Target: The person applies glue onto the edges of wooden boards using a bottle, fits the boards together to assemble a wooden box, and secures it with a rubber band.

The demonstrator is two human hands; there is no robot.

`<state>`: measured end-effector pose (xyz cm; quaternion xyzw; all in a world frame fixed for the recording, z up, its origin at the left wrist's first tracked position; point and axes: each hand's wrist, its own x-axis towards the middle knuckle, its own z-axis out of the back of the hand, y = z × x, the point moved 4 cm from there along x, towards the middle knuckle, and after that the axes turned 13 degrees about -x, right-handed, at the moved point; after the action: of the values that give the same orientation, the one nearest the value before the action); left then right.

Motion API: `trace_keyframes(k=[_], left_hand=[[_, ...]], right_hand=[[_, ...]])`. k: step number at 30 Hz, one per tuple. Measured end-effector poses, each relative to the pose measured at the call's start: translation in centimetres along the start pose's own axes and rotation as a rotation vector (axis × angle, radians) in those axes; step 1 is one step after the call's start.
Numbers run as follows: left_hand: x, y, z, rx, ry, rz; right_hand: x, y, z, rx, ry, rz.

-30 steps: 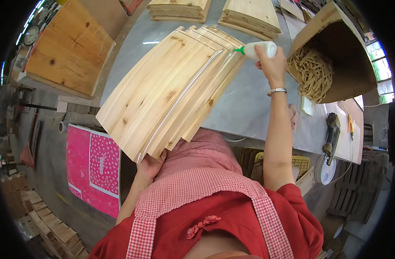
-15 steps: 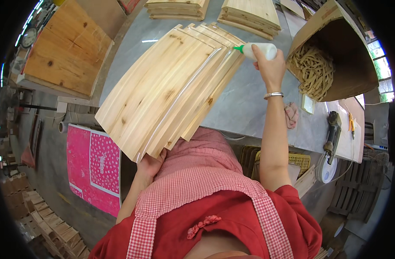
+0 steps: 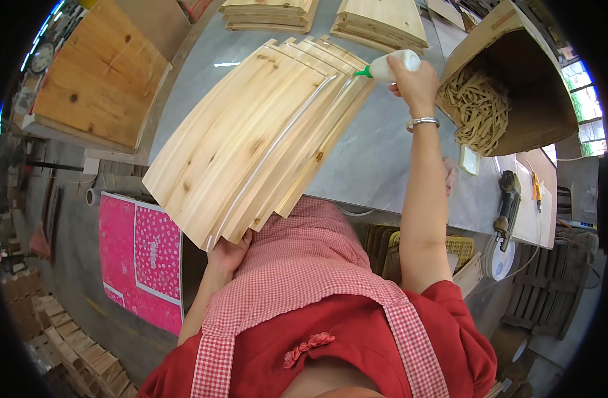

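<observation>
My right hand [image 3: 415,81] grips a white squeeze bottle [image 3: 395,65] with a green nozzle. Its tip touches, or hovers just over, the far right edge of a board in a fanned stack of pale, knotty wooden boards [image 3: 231,139]. The boards overlap like steps, and a white line of glue [image 3: 277,149] runs down the long right edge of the top one. Under the near corner of the stack is my left hand [image 3: 229,254], its thumb side against the board edges. Most of its fingers are hidden beneath the wood.
Two more board stacks [image 3: 378,23] lie at the table's far side. A cardboard box [image 3: 543,99] with tan bands [image 3: 476,109] stands tipped at right, near a black power tool [image 3: 508,202]. A wooden panel [image 3: 95,79] rises at left above a pink box [image 3: 141,259].
The bottle has shifted slightly, its nozzle still at the far end of the boards. The whole view has drifted a little; my left hand stays at the near corner.
</observation>
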<state>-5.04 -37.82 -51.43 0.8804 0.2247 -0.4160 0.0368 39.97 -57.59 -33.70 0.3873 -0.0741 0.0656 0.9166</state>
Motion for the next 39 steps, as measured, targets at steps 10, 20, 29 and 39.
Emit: trace_keyframes(k=[10,20,29,39], left_hand=[[0.3,0.0,0.6,0.001,0.030,0.025],[0.4,-0.4,1.0,0.010,0.033,0.013],[0.7,-0.5,1.5,0.029,0.064,0.010],[-0.7,0.2,0.0,0.015,0.085,0.017]], right_hand=[[1.1,-0.9,-0.3,0.045,0.061,-0.039],[-2.8,-2.9,-1.1,0.246,-0.019,-0.107],[-8.7,-6.7,-4.4,0.446,-0.240,0.031],[-13.0,-6.1,-4.2,0.352,-0.219,0.193]])
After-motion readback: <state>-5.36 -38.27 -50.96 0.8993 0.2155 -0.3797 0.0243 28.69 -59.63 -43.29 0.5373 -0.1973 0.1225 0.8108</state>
